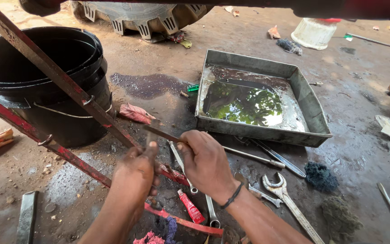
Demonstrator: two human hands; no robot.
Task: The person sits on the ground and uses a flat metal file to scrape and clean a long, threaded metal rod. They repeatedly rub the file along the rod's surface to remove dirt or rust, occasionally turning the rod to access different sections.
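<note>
My right hand (206, 162) pinches a long thin metal strip (249, 156) that runs from near the black bucket to the front of the tray. My left hand (134, 174) is curled just left of it, thumb raised against the strip's near end. What its fingers enclose is hidden. Both hands hover over a red-painted metal bar (68, 88) that slants across the ground. A black band circles my right wrist.
A black bucket (5, 72) stands at left. A grey metal tray (312, 108) holds dark oily liquid. Wrenches (285, 194), a red tube (190, 208) and dark rags (320, 176) lie on the oily ground. A tyre (136, 16) and a white tub (314, 32) sit behind.
</note>
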